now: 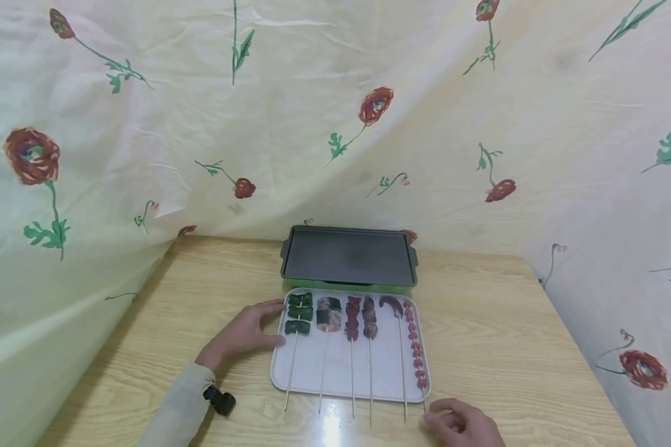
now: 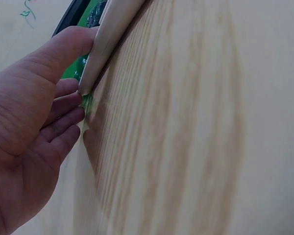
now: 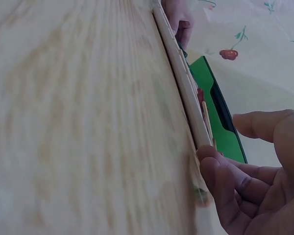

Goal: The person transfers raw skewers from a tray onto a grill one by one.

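Note:
A white rectangular tray (image 1: 335, 366) bears a row of skewers with their bare sticks pointing toward me. Green pieces (image 1: 299, 312) are on the leftmost skewer, then thick grey-pink slices (image 1: 328, 313), dark red meat (image 1: 352, 320), brownish chunks (image 1: 370, 320), a curled purplish piece (image 1: 391, 304) and small red pieces (image 1: 415, 347). My left hand (image 1: 248, 329) rests along the tray's left side, thumb over the rim and fingers against its outside. By the front right corner is my right hand (image 1: 461, 422), fingertips at the rim near the rightmost stick, thumb (image 3: 259, 125) held apart.
Right behind the tray stands a black griddle plate (image 1: 351, 254) with a green base (image 1: 346, 285). All of it is on a pale wooden table (image 1: 492, 323). Cloth with printed red flowers (image 1: 291, 124) hangs behind and on both sides.

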`<state>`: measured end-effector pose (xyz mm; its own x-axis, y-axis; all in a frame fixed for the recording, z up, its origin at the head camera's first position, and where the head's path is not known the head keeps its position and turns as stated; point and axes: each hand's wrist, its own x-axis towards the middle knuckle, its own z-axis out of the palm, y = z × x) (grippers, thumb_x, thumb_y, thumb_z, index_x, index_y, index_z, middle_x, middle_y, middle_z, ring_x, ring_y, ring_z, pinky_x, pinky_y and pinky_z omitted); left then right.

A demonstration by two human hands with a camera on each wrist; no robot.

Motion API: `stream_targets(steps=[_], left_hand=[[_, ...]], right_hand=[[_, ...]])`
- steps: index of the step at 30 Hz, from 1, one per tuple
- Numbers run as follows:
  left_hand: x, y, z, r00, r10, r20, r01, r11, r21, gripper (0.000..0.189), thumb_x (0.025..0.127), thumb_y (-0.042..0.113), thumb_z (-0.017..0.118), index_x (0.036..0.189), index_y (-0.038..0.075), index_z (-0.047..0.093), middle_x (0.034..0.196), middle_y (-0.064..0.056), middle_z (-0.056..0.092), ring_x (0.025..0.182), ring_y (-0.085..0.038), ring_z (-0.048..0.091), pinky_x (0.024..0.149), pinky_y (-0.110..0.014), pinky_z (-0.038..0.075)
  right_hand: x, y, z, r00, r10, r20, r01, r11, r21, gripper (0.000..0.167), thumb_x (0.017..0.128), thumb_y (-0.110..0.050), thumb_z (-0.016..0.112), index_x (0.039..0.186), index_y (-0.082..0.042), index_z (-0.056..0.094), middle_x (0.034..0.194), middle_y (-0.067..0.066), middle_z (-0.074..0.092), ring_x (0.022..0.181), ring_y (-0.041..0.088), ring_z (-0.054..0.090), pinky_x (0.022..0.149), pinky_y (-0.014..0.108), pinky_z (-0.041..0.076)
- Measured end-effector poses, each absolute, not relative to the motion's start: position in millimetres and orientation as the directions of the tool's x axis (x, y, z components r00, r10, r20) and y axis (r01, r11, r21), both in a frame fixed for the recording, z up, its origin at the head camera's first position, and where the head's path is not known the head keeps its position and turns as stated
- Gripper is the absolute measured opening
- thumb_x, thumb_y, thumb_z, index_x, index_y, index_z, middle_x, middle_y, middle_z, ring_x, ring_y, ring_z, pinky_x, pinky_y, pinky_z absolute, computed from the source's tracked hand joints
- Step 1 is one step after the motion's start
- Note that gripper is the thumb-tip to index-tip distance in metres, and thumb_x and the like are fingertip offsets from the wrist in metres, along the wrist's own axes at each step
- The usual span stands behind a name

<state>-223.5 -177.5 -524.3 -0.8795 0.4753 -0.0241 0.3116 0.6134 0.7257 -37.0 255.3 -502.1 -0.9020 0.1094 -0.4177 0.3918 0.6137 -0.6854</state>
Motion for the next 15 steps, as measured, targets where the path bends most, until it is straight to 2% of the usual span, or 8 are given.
stream_targets(steps=[7,15], left_hand=[[-223.7,-177.5,-523.8,-0.882,0.470,-0.031,0.306,0.622,0.721,0.079,0.081,0.041,0.086,0.149,0.014,0.054,0.160,-0.004,0.044,0.149,-0.029,0.038,0.122,-0.050,0.033],[-222.5,-177.4,-523.0,-0.881,0.471,-0.030,0.302,0.611,0.731,0.079,0.082,0.039,0.086,0.149,0.014,0.054,0.160,-0.003,0.043,0.149,-0.029,0.037,0.123,-0.049,0.033]], right_hand=[[-37.9,250.3,-505.2,-0.884,0.098,-0.457,0.421,0.590,-0.689,0.064,0.088,-0.051,0.075,0.122,0.003,0.069,0.075,-0.002,0.067,0.071,0.015,0.059,0.060,0.027,0.048],[-42.4,253.9,-510.6,-0.894,0.051,-0.445,0.401,0.535,-0.744,0.050,0.093,-0.032,0.073,0.121,0.008,0.067,0.075,0.000,0.071,0.070,0.015,0.061,0.060,0.025,0.051]])
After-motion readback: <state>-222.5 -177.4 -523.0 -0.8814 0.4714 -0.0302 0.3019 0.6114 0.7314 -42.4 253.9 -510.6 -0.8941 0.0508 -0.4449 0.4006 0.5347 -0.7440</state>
